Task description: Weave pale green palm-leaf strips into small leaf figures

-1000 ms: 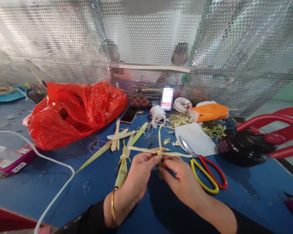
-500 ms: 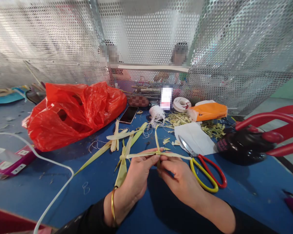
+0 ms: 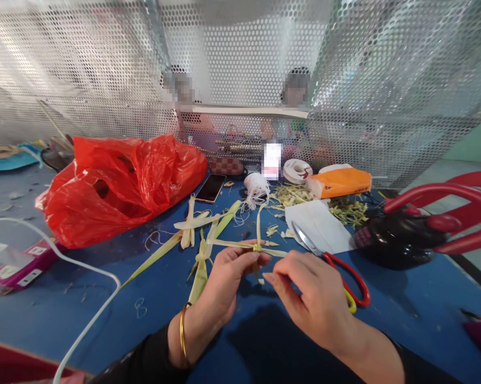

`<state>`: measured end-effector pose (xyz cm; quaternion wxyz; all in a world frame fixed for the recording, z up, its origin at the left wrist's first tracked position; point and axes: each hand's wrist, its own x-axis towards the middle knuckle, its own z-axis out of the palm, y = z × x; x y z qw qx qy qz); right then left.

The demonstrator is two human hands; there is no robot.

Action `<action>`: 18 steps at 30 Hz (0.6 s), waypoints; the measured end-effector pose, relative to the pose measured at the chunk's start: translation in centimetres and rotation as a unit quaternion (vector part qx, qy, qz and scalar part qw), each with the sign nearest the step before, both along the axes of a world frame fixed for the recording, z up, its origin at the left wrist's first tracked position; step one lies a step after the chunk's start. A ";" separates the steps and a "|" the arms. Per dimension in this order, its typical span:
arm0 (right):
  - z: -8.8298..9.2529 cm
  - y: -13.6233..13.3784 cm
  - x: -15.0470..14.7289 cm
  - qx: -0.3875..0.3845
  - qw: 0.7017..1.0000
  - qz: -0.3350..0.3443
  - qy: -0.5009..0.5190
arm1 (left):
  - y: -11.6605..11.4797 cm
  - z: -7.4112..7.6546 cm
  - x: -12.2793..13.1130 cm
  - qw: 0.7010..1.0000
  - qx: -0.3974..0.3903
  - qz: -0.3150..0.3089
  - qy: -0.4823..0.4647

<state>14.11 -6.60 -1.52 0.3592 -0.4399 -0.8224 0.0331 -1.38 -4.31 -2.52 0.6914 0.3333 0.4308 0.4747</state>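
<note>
My left hand [image 3: 224,282], with a gold bangle at the wrist, pinches a small knot of crossed pale yellow-green leaf strips [image 3: 257,247]. One strip end stands up, one points left and one runs right, passing behind the fingers of my right hand [image 3: 310,298]. Those fingers are curled together, and what they hold, if anything, is hidden. Scissors [image 3: 346,277] with red and yellow handles lie partly under my right hand. Left of the knot, more leaf strips [image 3: 200,261] lie folded and crossed on the blue table [image 3: 152,330].
A red plastic bag [image 3: 120,192] fills the left side, with a white cable [image 3: 92,272] nearby. Behind the strips are a phone [image 3: 210,188], white thread [image 3: 257,186], a ribbon spool [image 3: 297,171] and an orange packet [image 3: 340,182]. A black pot [image 3: 396,240] with red handles stands right.
My right hand has drawn away from the knot, rightward and slightly down, covering most of the yellow scissor handle. My left hand still holds the knot.
</note>
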 end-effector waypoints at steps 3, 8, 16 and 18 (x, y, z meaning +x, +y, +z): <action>0.2 0.8 0.4 0.004 0.998 -0.057 -0.004 | -0.1 0.2 0.0 1.000 0.019 0.004 0.017; -0.4 1.4 0.1 -0.184 0.982 -0.011 0.026 | -0.1 0.0 0.2 0.996 0.034 0.006 0.078; 0.3 0.6 -0.4 -0.134 0.990 0.032 0.036 | 0.0 -0.1 0.2 0.991 0.041 0.026 0.125; 0.3 0.7 -0.4 -0.151 0.987 0.030 0.044 | 0.1 -0.2 0.1 0.991 0.037 0.027 0.124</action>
